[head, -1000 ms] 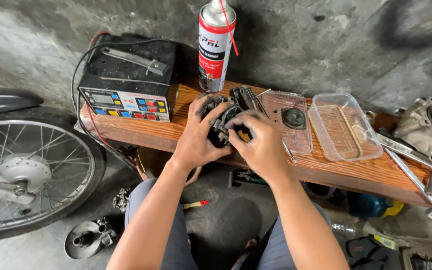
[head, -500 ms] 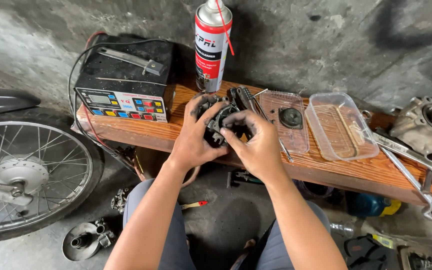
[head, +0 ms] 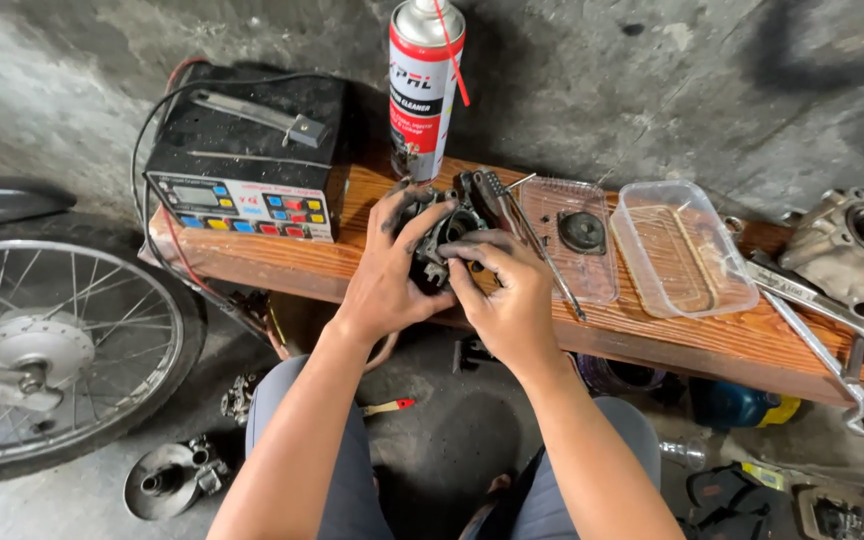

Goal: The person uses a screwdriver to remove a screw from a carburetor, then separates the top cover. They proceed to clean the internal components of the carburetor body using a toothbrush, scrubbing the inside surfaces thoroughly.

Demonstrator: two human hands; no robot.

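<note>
A dark, greasy metal carburetor body [head: 444, 243] rests at the front edge of a wooden bench [head: 652, 345]. My left hand [head: 389, 275] wraps around its left side with blackened fingers spread over the top. Gripping its right side is my right hand [head: 508, 295], thumb and forefinger pinching at the part's middle. Much of the part is hidden under my fingers. A screwdriver [head: 522, 230] lies just behind my right hand.
A red-and-white spray can [head: 424, 85] stands at the back. A black box-shaped charger with cables [head: 247, 160] sits left. Two clear plastic trays [head: 680, 250] and wrenches [head: 822, 320] lie right, beside a metal engine cylinder [head: 857, 255]. A spoked wheel [head: 42, 340] stands at left.
Both hands have shifted slightly on the carburetor body; my right fingers have moved in toward its middle. The part stays in the same spot on the bench.
</note>
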